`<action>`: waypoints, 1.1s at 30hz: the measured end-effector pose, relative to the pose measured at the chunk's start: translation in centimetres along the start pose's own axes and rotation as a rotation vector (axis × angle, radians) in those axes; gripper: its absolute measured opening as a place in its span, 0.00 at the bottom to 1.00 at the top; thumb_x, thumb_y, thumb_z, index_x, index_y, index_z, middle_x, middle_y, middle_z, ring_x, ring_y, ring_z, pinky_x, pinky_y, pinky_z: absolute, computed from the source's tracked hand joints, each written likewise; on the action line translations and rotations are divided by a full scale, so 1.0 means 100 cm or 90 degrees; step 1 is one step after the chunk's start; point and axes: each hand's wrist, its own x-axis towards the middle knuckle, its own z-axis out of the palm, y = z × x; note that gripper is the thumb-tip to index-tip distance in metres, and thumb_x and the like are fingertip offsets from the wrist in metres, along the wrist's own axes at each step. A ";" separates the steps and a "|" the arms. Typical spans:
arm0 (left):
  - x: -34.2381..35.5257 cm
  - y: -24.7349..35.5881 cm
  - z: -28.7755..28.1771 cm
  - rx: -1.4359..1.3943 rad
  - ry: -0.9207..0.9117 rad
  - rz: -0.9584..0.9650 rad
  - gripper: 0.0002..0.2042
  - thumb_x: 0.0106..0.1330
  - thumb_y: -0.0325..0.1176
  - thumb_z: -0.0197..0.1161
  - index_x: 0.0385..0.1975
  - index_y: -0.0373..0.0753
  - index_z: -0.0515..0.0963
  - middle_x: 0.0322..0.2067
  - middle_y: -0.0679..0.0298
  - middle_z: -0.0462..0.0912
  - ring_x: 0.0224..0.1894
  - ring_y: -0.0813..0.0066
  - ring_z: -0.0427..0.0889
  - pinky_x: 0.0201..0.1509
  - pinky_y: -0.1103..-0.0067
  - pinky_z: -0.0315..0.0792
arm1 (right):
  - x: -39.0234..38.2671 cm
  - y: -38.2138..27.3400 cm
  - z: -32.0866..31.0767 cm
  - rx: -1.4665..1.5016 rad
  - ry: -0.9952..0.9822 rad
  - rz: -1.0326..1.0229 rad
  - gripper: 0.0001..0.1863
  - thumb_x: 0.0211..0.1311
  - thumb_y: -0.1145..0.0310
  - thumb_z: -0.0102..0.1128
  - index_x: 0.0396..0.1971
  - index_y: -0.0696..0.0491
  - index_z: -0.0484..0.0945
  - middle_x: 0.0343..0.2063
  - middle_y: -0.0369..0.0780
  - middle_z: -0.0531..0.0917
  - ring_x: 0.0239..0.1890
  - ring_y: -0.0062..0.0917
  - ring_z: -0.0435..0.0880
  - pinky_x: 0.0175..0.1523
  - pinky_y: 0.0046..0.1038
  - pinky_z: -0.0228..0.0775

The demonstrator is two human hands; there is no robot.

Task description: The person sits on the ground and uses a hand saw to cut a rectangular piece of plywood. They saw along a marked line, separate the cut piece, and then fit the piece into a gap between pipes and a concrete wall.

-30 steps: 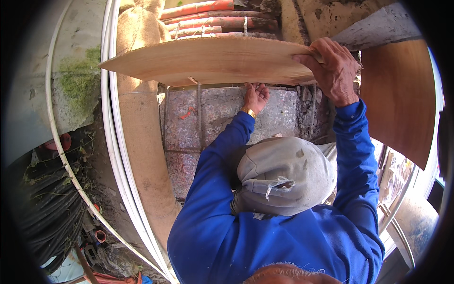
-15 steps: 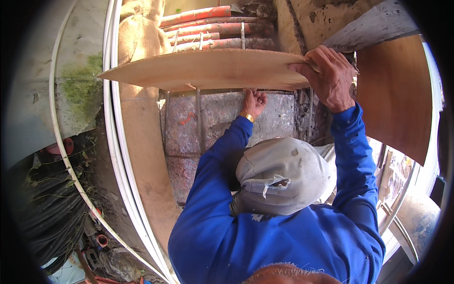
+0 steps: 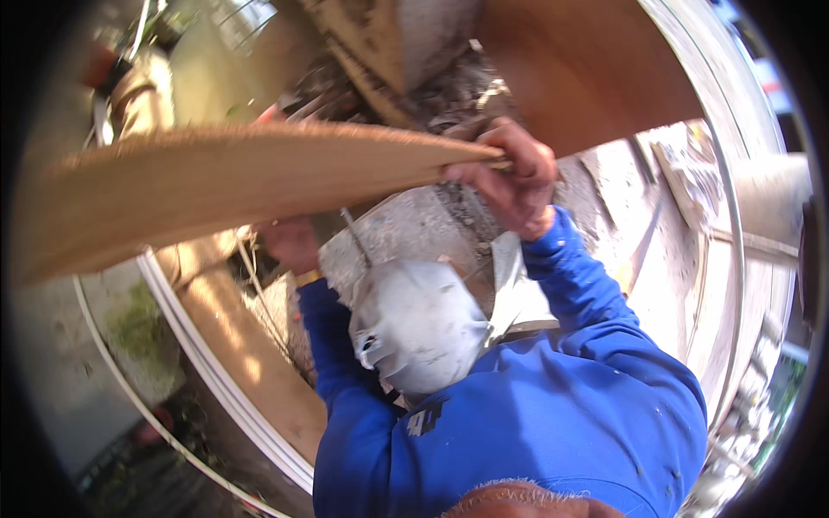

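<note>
A long, thin wooden board reaches from the left side toward the middle, tilted with its left end nearer to me. My right hand is closed round its right end, with the thumb beneath. Just under the board's lower edge, my left hand is smeared by motion. The board hides its fingers, so I cannot tell whether it grips or only supports. A yellow band circles the left wrist. Below the board, my grey-trousered knee stands in front of a rough concrete face and a thin rod.
A reddish-brown wooden panel rises at the upper right. White pipes and a pale hose run along the left beside a brown wrapped column. Debris lies beyond the board. A curved cable hangs at right.
The view has swung to the right. The board has come nearer and its left end has dropped in the picture. My left hand has moved left with it; my right hand still holds the right end.
</note>
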 end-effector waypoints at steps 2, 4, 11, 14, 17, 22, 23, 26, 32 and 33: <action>0.013 0.027 0.035 0.171 -0.074 0.045 0.25 0.77 0.54 0.49 0.67 0.50 0.69 0.62 0.60 0.76 0.60 0.57 0.77 0.56 0.51 0.76 | -0.022 0.016 -0.005 0.101 0.040 -0.022 0.22 0.42 0.66 0.85 0.28 0.58 0.78 0.23 0.40 0.79 0.25 0.27 0.80 0.30 0.29 0.72; 0.022 0.038 0.110 0.144 -0.249 -0.079 0.25 0.77 0.55 0.49 0.68 0.49 0.69 0.63 0.59 0.75 0.61 0.58 0.76 0.55 0.52 0.77 | -0.056 0.029 -0.006 0.220 0.066 0.078 0.19 0.46 0.68 0.83 0.32 0.56 0.79 0.26 0.40 0.78 0.27 0.28 0.76 0.33 0.29 0.70; 0.036 0.031 0.273 0.677 -0.120 0.165 0.23 0.81 0.47 0.47 0.67 0.38 0.68 0.65 0.59 0.72 0.63 0.66 0.74 0.66 0.68 0.69 | -0.153 0.071 -0.117 -0.226 0.015 0.137 0.26 0.53 0.54 0.76 0.46 0.55 0.80 0.40 0.44 0.83 0.43 0.39 0.81 0.50 0.37 0.74; 0.036 -0.014 0.324 0.729 -0.122 0.171 0.18 0.80 0.45 0.52 0.47 0.34 0.78 0.46 0.61 0.81 0.47 0.69 0.78 0.54 0.74 0.74 | -0.233 0.089 -0.200 -0.448 0.113 0.401 0.19 0.58 0.61 0.74 0.41 0.58 0.80 0.36 0.49 0.84 0.39 0.40 0.84 0.44 0.40 0.75; 0.036 -0.055 0.359 1.010 -0.271 0.335 0.19 0.78 0.47 0.56 0.33 0.35 0.79 0.29 0.58 0.80 0.31 0.67 0.74 0.40 0.71 0.72 | -0.312 0.086 -0.258 -0.665 -0.040 0.708 0.30 0.52 0.51 0.76 0.47 0.53 0.75 0.44 0.44 0.79 0.53 0.43 0.77 0.55 0.45 0.69; 0.019 -0.164 0.393 1.272 -0.483 0.485 0.23 0.74 0.52 0.57 0.23 0.39 0.75 0.22 0.58 0.78 0.29 0.53 0.77 0.36 0.63 0.68 | -0.402 0.102 -0.277 -0.678 -0.157 0.759 0.37 0.46 0.44 0.77 0.50 0.52 0.74 0.49 0.44 0.76 0.56 0.41 0.74 0.53 0.47 0.67; 0.013 -0.178 0.394 1.311 -0.505 0.499 0.23 0.74 0.53 0.58 0.24 0.40 0.75 0.22 0.59 0.78 0.30 0.54 0.78 0.37 0.62 0.69 | -0.399 0.101 -0.275 -0.681 -0.165 0.719 0.32 0.50 0.50 0.76 0.49 0.52 0.73 0.47 0.45 0.77 0.54 0.42 0.76 0.53 0.46 0.66; 0.008 -0.197 0.394 1.376 -0.542 0.493 0.21 0.72 0.54 0.59 0.25 0.43 0.77 0.23 0.62 0.80 0.33 0.55 0.81 0.41 0.60 0.68 | -0.406 0.107 -0.274 -0.558 -0.047 0.676 0.23 0.55 0.59 0.71 0.46 0.54 0.72 0.42 0.48 0.78 0.48 0.45 0.79 0.51 0.46 0.68; 0.002 -0.204 0.404 1.393 -0.500 0.385 0.20 0.71 0.54 0.60 0.25 0.45 0.77 0.23 0.63 0.81 0.34 0.56 0.81 0.48 0.60 0.66 | -0.369 0.080 -0.304 -0.364 0.492 0.607 0.19 0.71 0.56 0.61 0.35 0.60 0.74 0.25 0.49 0.78 0.27 0.41 0.78 0.36 0.40 0.70; 0.002 -0.204 0.407 1.387 -0.501 0.394 0.20 0.71 0.54 0.61 0.25 0.45 0.77 0.23 0.63 0.81 0.34 0.56 0.81 0.49 0.60 0.65 | -0.351 0.060 -0.310 -0.359 0.507 0.586 0.23 0.74 0.51 0.58 0.33 0.60 0.76 0.24 0.45 0.77 0.26 0.35 0.77 0.36 0.39 0.70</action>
